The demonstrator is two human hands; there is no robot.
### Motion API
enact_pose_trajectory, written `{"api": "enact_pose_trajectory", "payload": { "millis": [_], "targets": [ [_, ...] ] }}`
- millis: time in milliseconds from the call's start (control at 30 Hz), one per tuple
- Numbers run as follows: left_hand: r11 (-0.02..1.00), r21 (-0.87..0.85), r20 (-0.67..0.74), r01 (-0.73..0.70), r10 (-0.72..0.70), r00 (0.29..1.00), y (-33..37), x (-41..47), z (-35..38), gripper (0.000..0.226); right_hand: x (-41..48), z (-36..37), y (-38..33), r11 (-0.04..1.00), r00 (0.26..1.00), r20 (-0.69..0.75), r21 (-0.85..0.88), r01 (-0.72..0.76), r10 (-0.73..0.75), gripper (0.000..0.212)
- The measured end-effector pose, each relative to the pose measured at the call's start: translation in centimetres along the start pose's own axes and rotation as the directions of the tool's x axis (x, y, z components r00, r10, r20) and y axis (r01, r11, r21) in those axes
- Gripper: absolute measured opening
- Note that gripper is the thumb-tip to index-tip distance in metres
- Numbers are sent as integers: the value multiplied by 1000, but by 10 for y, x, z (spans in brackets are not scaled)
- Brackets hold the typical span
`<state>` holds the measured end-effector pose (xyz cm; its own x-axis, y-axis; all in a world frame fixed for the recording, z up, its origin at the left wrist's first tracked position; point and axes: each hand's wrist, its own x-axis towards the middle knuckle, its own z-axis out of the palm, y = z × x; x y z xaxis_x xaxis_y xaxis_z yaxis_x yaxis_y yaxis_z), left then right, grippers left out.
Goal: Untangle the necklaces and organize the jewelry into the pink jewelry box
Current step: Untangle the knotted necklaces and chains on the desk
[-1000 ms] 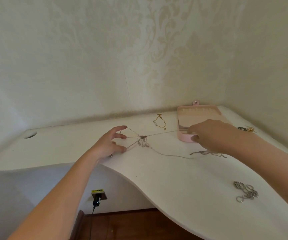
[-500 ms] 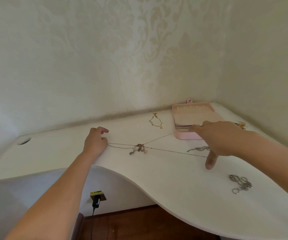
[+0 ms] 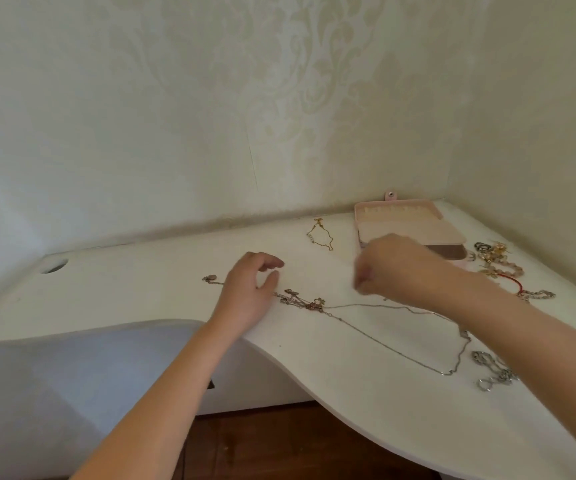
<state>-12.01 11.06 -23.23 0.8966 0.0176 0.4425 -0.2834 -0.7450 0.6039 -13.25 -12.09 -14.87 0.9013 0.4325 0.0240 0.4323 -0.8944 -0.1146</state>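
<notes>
A tangled knot of necklaces (image 3: 303, 301) lies on the white desk (image 3: 141, 299) between my hands. From it a thin silver chain (image 3: 394, 348) runs slack in a long loop to the right, and another strand runs left under my palm to a small pendant (image 3: 210, 278). My left hand (image 3: 248, 292) rests on that strand just left of the knot, fingers relaxed, thumb and forefinger apart. My right hand (image 3: 394, 268) hovers blurred above the desk in front of the pink jewelry box (image 3: 361, 220), fingers loosely curled, nothing visible in them.
A gold necklace (image 3: 321, 234) lies left of the box. A heap of gold and beaded pieces (image 3: 498, 261) and a red cord bracelet (image 3: 518, 285) sit to the box's right. A chunky silver chain (image 3: 491, 374) lies near the curved front edge. A cable hole (image 3: 53, 265) is far left.
The stretched chains have gone slack on the desk. My right hand lifted off the chain and moved up and left. My left hand loosened and shifted right toward the knot.
</notes>
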Motion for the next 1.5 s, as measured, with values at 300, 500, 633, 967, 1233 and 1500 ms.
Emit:
{"api": "enact_pose_trajectory", "payload": {
  "millis": [300,500,633,967,1233,1500],
  "targets": [
    [985,-57,140,165,-156,978,27,-31,21,21,52,59,-11,771,966,113,626,114,-234,6],
    [977,-22,183,213,-206,961,29,-28,22,17,54,70,-3,685,967,38,713,150,-251,7],
    [960,-96,170,263,-245,954,30,-27,22,12,58,77,0,602,981,-29,786,142,-194,12],
    [922,-232,177,312,-275,945,29,-27,24,19,62,80,1,344,982,-31,934,95,-187,7],
    [907,-270,132,323,-297,946,32,-27,23,18,59,77,6,323,970,-1,943,82,-244,26],
    [889,-341,41,305,-310,950,32,-28,21,24,58,80,-2,475,988,-49,873,113,-146,13]
  ]
}}
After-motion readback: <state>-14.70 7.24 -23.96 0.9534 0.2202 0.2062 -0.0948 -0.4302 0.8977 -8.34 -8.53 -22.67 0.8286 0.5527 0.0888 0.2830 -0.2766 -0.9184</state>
